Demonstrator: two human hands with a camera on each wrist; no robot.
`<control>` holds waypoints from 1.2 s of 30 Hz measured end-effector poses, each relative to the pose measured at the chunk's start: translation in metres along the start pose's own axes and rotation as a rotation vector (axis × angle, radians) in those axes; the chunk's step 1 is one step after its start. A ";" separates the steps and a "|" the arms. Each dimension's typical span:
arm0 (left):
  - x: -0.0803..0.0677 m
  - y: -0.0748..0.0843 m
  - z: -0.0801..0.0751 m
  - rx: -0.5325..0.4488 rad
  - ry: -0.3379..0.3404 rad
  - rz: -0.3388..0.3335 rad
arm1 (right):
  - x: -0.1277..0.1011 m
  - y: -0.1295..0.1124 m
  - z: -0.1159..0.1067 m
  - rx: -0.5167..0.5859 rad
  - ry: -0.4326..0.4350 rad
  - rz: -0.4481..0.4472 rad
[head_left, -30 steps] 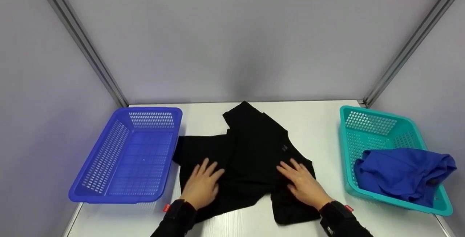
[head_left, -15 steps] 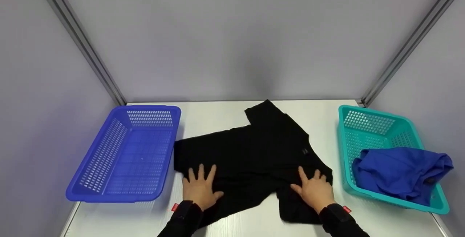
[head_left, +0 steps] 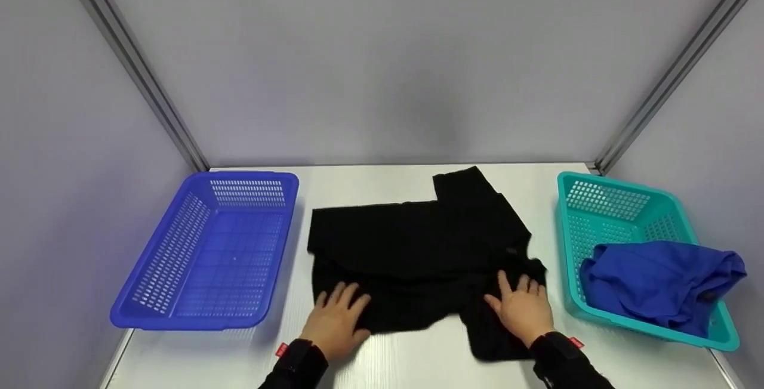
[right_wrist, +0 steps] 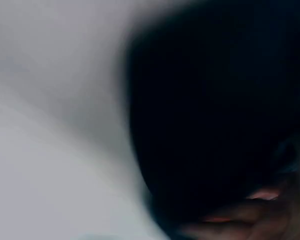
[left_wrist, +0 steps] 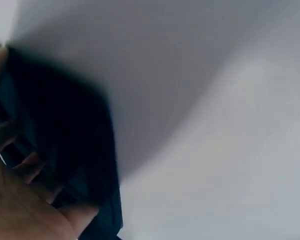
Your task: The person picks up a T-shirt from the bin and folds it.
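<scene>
A black garment [head_left: 418, 246] lies spread on the white table [head_left: 418, 365] between two baskets. My left hand [head_left: 337, 320] rests flat on its near left edge, fingers straight and spread. Flat on the near right part of the cloth lies my right hand [head_left: 524, 308], beside a flap that hangs toward the table's front. Both wrist views are blurred: the left wrist view shows the left hand's fingers [left_wrist: 25, 165] on dark cloth [left_wrist: 65, 130], and the right wrist view shows dark cloth [right_wrist: 215, 110] with fingertips [right_wrist: 262, 195] at the bottom right.
A blue basket [head_left: 209, 252] with nothing in it stands at the left of the table. A teal basket [head_left: 621, 210] at the right holds a crumpled blue garment [head_left: 662, 284]. Grey walls close in the table at the back and sides.
Both hands have slid the black garment to the right and turned it. It now lies wider and flatter, with its far flap nearer the teal basket.
</scene>
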State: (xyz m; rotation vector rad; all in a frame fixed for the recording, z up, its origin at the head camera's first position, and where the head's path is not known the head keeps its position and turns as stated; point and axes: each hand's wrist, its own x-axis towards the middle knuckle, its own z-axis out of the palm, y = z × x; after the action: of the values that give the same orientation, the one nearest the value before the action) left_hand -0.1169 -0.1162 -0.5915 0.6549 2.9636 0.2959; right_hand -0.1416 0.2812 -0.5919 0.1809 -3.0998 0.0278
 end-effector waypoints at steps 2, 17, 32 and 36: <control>-0.001 -0.010 -0.002 -0.015 0.022 -0.044 | -0.002 0.012 0.002 0.179 -0.091 -0.022; -0.009 -0.024 -0.015 0.157 0.155 -0.070 | -0.058 0.077 0.003 0.328 -0.064 -0.440; -0.008 -0.030 -0.035 0.276 0.465 0.081 | -0.058 0.083 0.012 0.079 0.412 -0.420; -0.014 -0.032 -0.038 0.309 0.475 0.118 | -0.059 0.081 0.010 0.166 0.445 -0.498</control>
State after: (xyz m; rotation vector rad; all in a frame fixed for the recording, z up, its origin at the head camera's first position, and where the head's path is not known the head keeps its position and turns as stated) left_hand -0.1226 -0.1572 -0.5606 0.9065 3.4720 -0.0084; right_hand -0.0933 0.3682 -0.6055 0.8189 -2.5299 0.2696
